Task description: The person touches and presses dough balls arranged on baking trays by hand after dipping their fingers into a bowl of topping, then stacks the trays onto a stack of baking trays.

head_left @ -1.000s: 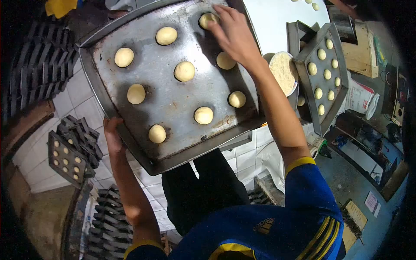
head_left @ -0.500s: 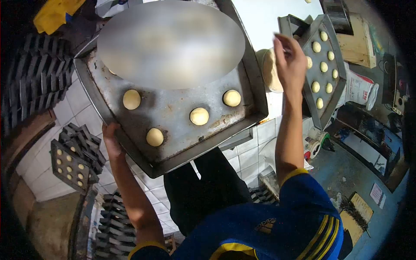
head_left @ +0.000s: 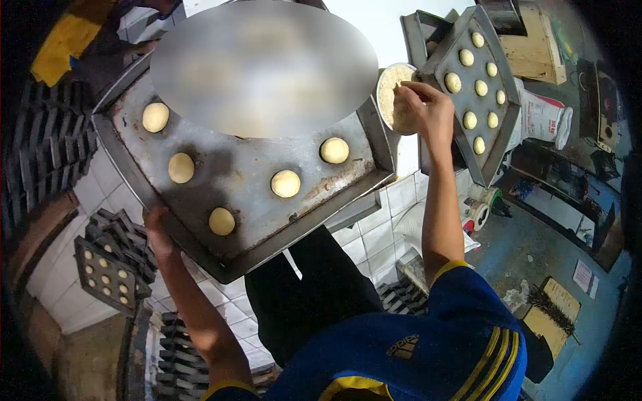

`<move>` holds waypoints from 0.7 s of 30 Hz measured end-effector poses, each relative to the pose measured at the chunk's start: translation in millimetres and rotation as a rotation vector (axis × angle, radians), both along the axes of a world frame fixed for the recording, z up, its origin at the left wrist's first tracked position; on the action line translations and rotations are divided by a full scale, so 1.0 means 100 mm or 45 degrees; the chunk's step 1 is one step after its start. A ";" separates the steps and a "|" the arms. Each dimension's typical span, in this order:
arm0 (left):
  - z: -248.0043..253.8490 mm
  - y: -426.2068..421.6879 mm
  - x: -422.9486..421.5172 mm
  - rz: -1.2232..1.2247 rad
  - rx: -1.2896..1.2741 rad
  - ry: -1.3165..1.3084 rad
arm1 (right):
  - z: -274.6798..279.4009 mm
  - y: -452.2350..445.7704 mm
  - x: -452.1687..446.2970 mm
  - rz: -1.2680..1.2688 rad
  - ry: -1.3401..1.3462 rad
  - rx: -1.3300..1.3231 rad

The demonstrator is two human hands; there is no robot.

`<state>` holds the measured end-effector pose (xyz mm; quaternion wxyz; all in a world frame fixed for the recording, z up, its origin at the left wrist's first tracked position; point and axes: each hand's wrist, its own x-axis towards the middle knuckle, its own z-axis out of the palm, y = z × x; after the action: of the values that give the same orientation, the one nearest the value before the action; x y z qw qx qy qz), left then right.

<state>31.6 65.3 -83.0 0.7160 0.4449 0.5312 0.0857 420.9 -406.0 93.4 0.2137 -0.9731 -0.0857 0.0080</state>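
My left hand (head_left: 159, 230) grips the near left edge of a large metal baking tray (head_left: 244, 250), its fingers partly hidden by the rim. On the tray, round pale dough balls such as this dough ball (head_left: 285, 183) sit apart from one another; a blurred oval covers the far part. Right of the tray stands a round bowl (head_left: 380, 107) of pale, crumbly stuff (head_left: 394, 77). Over that bowl is my right hand (head_left: 431, 110), thumb and fingers pinched together at the crumbs. Whether crumbs are between the fingertips is too small to see.
A second tray (head_left: 493, 157) with several dough balls lies right of the bowl, on another tray (head_left: 413, 37). Stacked dark trays (head_left: 47, 147) line the left side. Lower left, a small tray (head_left: 83, 267) holds more dough balls. A white sack (head_left: 545, 120) stands far right.
My right hand has come down to the bowl, its fingers drawing together. Tray, bowl and left hand appear shifted left in view, and the bowl's contents now show.
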 end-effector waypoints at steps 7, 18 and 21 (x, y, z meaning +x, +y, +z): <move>0.75 -0.32 0.49 0.028 -0.033 -0.005 | 0.18 0.87 -0.06 -0.095 0.706 0.731; 0.37 -0.21 0.30 -0.068 -0.005 -0.179 | -0.55 2.83 -0.10 0.875 -0.073 0.242; 0.31 -0.21 0.25 -0.009 0.119 -0.049 | -0.69 2.89 -0.07 1.063 -0.377 -0.013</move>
<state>56.5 44.5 -52.1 0.7048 0.4780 0.5111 0.1166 413.8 -117.2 24.0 0.1727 -0.8467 -0.5012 -0.0455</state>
